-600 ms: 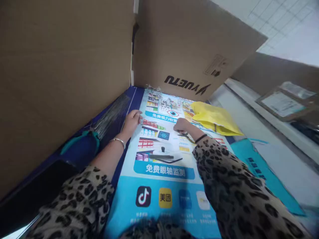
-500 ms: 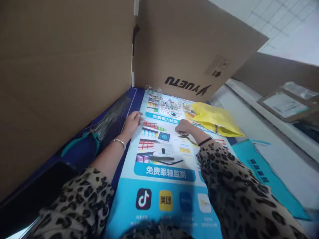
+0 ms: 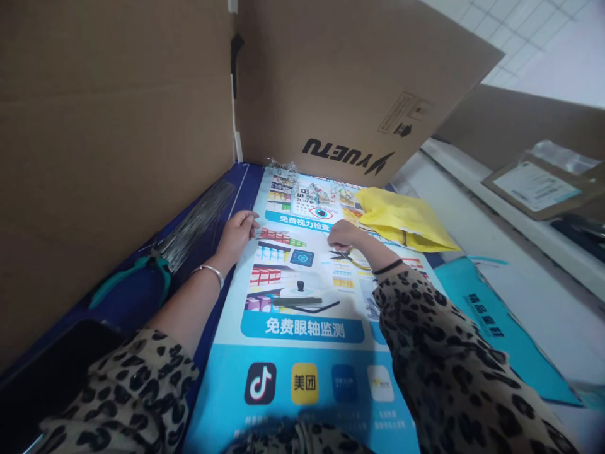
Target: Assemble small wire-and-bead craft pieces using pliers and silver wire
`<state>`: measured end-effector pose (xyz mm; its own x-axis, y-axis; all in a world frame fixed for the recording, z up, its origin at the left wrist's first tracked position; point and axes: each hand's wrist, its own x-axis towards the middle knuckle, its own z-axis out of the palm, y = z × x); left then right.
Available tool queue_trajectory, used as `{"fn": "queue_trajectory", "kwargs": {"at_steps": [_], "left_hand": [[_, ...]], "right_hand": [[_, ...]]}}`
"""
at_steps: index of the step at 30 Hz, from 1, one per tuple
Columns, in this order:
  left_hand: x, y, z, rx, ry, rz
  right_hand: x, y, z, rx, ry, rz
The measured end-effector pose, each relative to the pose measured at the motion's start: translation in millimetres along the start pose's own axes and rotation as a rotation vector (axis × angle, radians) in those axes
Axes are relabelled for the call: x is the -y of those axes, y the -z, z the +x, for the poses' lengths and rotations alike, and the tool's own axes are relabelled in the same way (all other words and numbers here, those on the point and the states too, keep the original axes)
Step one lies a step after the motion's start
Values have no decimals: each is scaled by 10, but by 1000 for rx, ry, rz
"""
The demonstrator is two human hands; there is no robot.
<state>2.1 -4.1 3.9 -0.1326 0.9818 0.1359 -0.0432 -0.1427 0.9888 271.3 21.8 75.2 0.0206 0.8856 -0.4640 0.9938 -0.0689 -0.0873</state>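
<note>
The left hand (image 3: 239,230) rests at the left edge of a printed poster (image 3: 302,328). Its fingers are curled in and its fingertips are drawn together; whether they pinch anything is too fine to tell. A silver bracelet (image 3: 208,271) sits on that wrist. Just outside this hand, a bundle of thin metal wires (image 3: 198,221) lies fanned on the dark blue surface (image 3: 246,180). Further back along the forearm are green-handled pliers (image 3: 137,274), and nearer the elbow is a black phone (image 3: 51,372).

The right hand (image 3: 345,235) is on the poster, a little apart from the left. It is curled with knuckles up, directly over a small yellow-handled cutting tool (image 3: 347,257) that touches its underside. Whether the fingers actually grip the tool cannot be told. A black band (image 3: 387,268) circles that wrist.

Just beyond and outside the right hand lies a yellow bag (image 3: 401,221), partly on the poster. Further out on that side is a teal bag (image 3: 496,328). Brown cardboard walls (image 3: 340,75) rise ahead of both hands and beside the left one.
</note>
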Motion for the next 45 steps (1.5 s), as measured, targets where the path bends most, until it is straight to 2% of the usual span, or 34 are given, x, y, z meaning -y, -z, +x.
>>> {"fn": "queue_trajectory", "kwargs": {"at_steps": [6, 11, 16, 24, 28, 33, 35, 38, 42, 44, 45], "left_hand": [[23, 1, 8, 0, 2, 5], [34, -3, 19, 3, -1, 37], [41, 6, 17, 22, -20, 62], [40, 16, 5, 10, -15, 15], [18, 20, -7, 11, -17, 17], [-7, 4, -25, -11, -52, 9], [-36, 5, -31, -30, -73, 20], [-166, 18, -74, -62, -84, -1], [-501, -94, -330, -33, -138, -24], [-677, -273, -566, 23, -133, 9], [-751, -390, -702, 89, -90, 9]], "right_hand": [[149, -85, 136, -15, 23, -181], [231, -77, 226, -4, 23, -241], [188, -65, 280, 37, -2, -188], [110, -62, 174, -59, -12, -8], [-10, -1, -78, -177, 64, 202], [-296, 143, -585, -337, 162, 500], [-420, 209, -759, -427, 246, 756], [-610, 272, -968, -452, 347, 1081], [-880, 215, -1263, -522, 394, 1147], [-998, 129, -1433, -564, 427, 1129], [-1043, 79, -1517, -574, 439, 1127]]}}
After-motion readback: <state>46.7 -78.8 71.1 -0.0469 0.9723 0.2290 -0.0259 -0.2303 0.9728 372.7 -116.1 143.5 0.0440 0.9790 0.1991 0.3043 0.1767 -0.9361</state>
